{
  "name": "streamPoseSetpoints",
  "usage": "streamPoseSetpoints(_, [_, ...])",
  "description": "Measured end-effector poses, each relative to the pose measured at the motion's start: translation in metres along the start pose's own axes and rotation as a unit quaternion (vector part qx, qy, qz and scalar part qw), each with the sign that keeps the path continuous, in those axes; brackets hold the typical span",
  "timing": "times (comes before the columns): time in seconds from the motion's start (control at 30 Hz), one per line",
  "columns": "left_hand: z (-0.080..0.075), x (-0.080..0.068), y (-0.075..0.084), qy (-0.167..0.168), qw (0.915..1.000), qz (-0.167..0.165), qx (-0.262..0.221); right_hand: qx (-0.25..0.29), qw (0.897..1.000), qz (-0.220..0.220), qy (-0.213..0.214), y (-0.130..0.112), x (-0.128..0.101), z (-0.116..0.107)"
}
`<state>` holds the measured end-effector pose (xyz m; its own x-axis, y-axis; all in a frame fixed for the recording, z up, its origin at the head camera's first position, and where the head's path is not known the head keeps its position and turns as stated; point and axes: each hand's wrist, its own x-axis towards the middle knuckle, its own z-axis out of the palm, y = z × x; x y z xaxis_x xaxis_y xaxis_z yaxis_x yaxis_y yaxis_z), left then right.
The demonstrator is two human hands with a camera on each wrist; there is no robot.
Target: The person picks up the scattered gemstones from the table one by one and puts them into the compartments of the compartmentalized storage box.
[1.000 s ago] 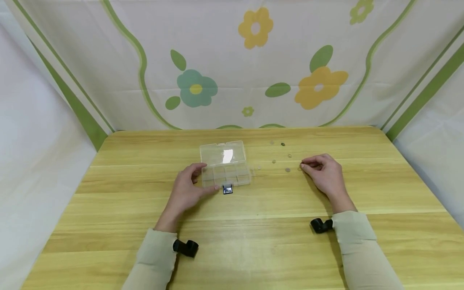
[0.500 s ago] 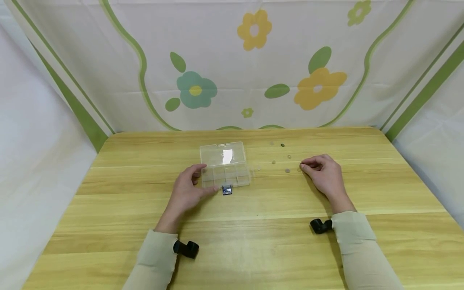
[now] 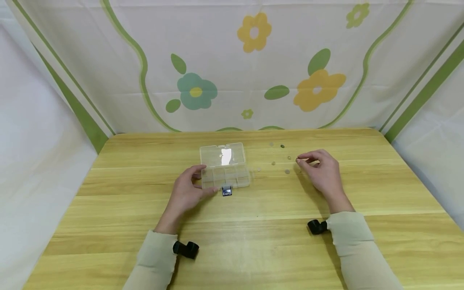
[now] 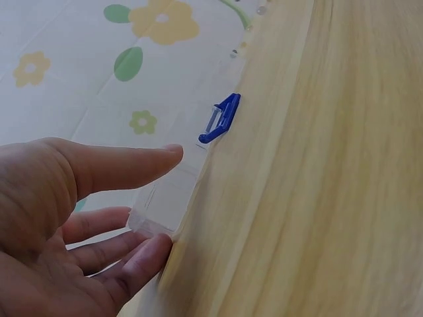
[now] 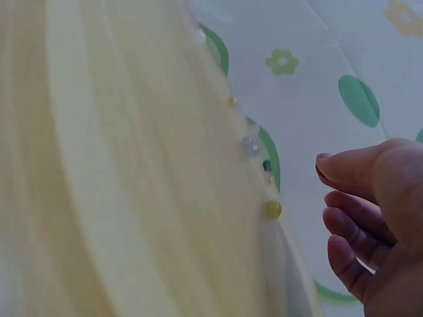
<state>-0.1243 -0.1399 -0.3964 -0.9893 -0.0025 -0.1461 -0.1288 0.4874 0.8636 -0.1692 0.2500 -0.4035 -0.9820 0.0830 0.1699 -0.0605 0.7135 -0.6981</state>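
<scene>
Now the right hand (image 3: 322, 169) has lifted, pinching nothing visible; left hand (image 3: 188, 189) stays relaxed against box (image 3: 224, 165).

From my seat at the head view, a compartment box (image 3: 225, 171) sits on the table (image 3: 253, 241) left of centre, lid (image 3: 222, 154) open toward the backdrop (image 3: 232, 64) behind. A clip (image 3: 227, 191) lies just before the box's near edge. My left hand (image 3: 185, 191) rests at the box's near left corner, touching it. Scattered beads (image 3: 287, 171) lie right of the box, well apart from it. My right hand (image 3: 322, 171) is just right of the beads.
</scene>
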Motion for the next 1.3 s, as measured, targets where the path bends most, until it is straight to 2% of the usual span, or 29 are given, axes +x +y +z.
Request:
streamPoseSetpoints(0.37, [0.000,0.002,-0.001,-0.002,1.0000,0.000,0.001,0.017,0.998,-0.051,-0.016,-0.033,-0.002,0.016])
streamPoseSetpoints(0.73, [0.001,0.000,0.000,-0.006,0.9999,0.006,0.007,0.043,0.992,-0.097,-0.062,-0.058,-0.015,0.043])
streamPoseSetpoints(1.3, [0.000,-0.003,0.000,-0.007,0.9998,0.014,0.008,0.050,0.984,-0.126,-0.118,-0.079,-0.029,0.072])
